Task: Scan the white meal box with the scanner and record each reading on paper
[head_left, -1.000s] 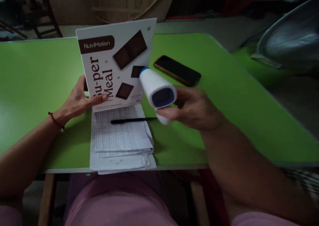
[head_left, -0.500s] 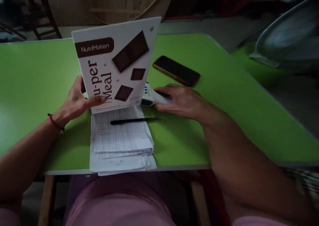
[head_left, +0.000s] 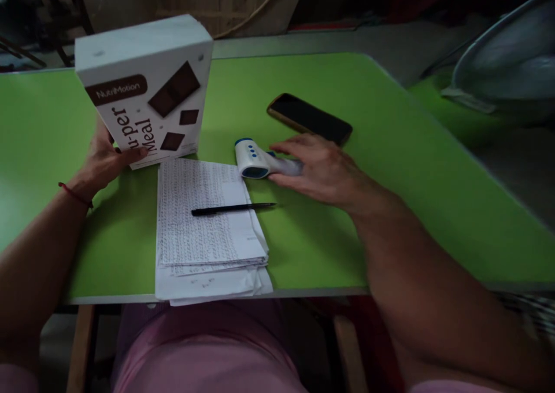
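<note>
My left hand (head_left: 102, 159) grips the lower left of a white NutriMotion box (head_left: 169, 86), thumb on its front and the other fingers partly hidden behind it. The box is tilted, its top face showing. Around the handle of a white and blue infrared thermometer (head_left: 252, 159) my right hand (head_left: 323, 165) is closed, its fingers and thumb on either side. The thermometer lies at the upper right corner of a stack of handwritten papers (head_left: 195, 231). Across the papers rests a black pen (head_left: 234, 208), its tip reaching past their right edge.
A smartphone (head_left: 310, 117) lies on the green table (head_left: 416, 219) just beyond my right hand. Past the table's right edge stands a fan-like round object (head_left: 507, 63). A wooden chair (head_left: 56, 23) is at the far left.
My left hand has moved the box left and away from the papers, and its top face now shows. The thermometer, partly covered before, is now in full view with my right hand still at its handle.
</note>
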Available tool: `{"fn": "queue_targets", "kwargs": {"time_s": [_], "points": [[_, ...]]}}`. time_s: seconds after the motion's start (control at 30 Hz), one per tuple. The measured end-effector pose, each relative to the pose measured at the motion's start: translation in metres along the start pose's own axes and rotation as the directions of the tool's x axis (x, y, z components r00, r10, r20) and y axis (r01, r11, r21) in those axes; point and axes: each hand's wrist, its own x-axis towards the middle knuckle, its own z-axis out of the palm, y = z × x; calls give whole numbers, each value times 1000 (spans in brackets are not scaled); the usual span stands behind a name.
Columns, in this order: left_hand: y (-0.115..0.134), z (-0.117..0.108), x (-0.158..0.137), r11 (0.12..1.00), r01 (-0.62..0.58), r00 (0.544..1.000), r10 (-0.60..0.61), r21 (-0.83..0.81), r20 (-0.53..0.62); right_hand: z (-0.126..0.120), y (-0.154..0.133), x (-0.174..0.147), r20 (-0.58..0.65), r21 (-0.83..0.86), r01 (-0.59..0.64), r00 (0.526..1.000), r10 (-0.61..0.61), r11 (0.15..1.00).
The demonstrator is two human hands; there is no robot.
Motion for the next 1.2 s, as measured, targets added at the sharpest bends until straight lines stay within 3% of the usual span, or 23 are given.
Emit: {"fn": "queue_targets", "kwargs": {"time_s": [0.1,0.13,0.2,0.27,0.3,0.37,0.43,0.5,0.57,0.67,0.77,0.87,0.97,1.07,1.2], "points": [[8,-1,2,996,65,998,-65,53,6,-9,-16,-4,-35,170,110,994,-105,979],[13,0,1,991,59,998,-55,118,-37,-12,-22,-6,7,237,145,989,-151,961],[26,4,-3,941,21,972,61,338,-229,-14,-33,-10,137,289,202,959,-249,936],[42,11,-8,771,51,864,284,635,-415,-12,-40,-14,248,220,249,921,-301,943],[49,16,-11,668,70,804,402,741,-438,-10,-43,-15,284,172,265,909,-305,949],[63,28,-16,497,-13,711,614,867,-342,-6,-46,-15,318,125,275,899,-301,953],[72,43,-19,432,-236,749,651,871,-120,-4,-47,-14,330,135,265,896,-296,955],[75,60,-21,547,-404,864,492,733,110,-5,-44,-12,329,166,244,900,-287,955],[71,74,-23,681,-451,892,327,577,312,-11,-37,-11,313,207,207,912,-265,956],[59,85,-27,800,-371,880,141,472,453,-23,-23,-9,259,314,77,952,-164,946],[50,87,-33,789,-356,832,24,501,554,-28,-23,-8,70,483,-79,996,51,872],[51,90,-37,737,-349,812,-70,578,580,-18,-44,-7,-94,709,-114,963,253,696],[56,94,-39,721,-327,824,-99,611,557,4,-66,-7,0,826,-144,967,255,545],[59,95,-40,716,-325,817,-117,618,565,25,-75,-9,27,792,-182,964,264,582],[59,96,-41,723,-314,822,-116,615,557,41,-69,-8,-114,689,-159,940,323,707]]}}
